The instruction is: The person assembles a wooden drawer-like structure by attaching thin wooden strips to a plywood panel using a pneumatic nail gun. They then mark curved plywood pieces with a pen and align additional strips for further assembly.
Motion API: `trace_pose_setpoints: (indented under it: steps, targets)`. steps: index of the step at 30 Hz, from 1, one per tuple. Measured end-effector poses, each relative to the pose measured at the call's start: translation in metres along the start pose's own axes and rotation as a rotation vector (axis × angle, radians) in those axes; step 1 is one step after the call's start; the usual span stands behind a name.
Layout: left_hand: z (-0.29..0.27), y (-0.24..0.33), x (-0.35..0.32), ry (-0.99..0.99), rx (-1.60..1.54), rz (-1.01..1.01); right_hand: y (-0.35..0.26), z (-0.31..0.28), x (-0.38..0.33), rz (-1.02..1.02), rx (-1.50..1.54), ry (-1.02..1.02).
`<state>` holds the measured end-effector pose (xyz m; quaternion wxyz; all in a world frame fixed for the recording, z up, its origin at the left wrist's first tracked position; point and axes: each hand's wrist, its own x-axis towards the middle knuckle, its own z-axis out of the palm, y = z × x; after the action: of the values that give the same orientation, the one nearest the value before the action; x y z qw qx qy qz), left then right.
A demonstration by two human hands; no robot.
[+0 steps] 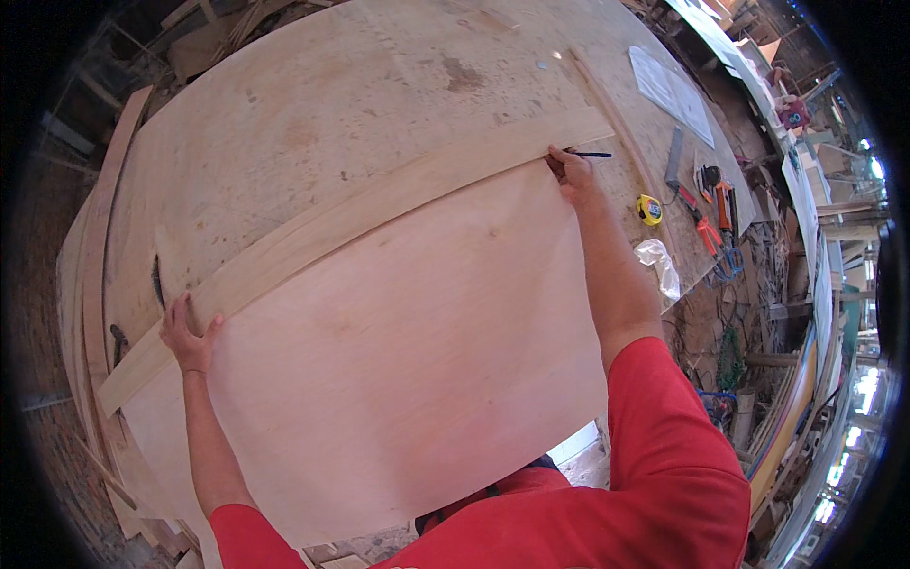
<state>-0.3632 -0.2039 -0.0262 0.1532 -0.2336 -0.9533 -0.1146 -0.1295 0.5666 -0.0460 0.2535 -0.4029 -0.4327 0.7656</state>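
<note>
A long, pale wooden strip lies slantwise along the far edge of a pinkish plywood sheet. My left hand rests with spread fingers on the strip near its left end, thumb toward the sheet. Close to the strip's right end, my right hand pinches a dark pencil, which points out to the right. The fingertips of that hand touch the strip's near edge at the sheet's far right corner. The sheet lies on a larger, stained board and reaches back toward my body.
To the right lie a yellow tape measure, a crumpled clear plastic bag, a red-handled blade tool and orange-handled pliers. Beyond them is a white paper sheet. Long planks line the left edge.
</note>
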Motion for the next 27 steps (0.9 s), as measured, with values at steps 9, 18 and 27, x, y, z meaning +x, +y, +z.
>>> trace_pose_setpoints:
  steps: [9,18,27]
  targets:
    - [0.000,-0.006,-0.003,-0.004,0.009,-0.038,-0.001,0.010,-0.011,-0.014,0.000,0.011]
    - [0.000,-0.010,0.000,0.004,0.008,-0.029,0.001,0.008,-0.010,-0.002,-0.095,0.017]
    - [0.009,-0.017,-0.002,0.062,-0.041,0.004,-0.015,0.045,-0.049,-0.730,-1.363,0.500]
